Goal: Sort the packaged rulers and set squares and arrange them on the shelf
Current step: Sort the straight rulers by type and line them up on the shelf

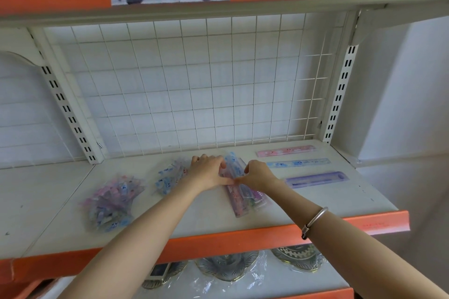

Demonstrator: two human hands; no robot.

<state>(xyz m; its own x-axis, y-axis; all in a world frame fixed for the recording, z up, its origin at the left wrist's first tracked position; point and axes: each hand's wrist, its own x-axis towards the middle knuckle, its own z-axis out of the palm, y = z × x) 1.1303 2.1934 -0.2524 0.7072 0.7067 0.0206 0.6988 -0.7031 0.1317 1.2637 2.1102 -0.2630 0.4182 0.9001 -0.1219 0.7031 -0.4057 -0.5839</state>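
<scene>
Left hand (208,172) and right hand (259,174) both grip the ruler bundle (239,201). Three single rulers (298,162) lie right of it.

A packaged pink ruler (286,150), blue ruler (298,162) and purple ruler (317,179) lie parallel on the shelf (194,221), right. A bundle of rulers (243,198) lies mid-shelf, with a near heap of set squares (110,204) and a far heap (167,178) to its left.

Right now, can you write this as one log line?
left hand, right hand: grip ruler bundle; placed: pink ruler, blue ruler, purple ruler; waiting: big packet pile, small packet pile
</scene>
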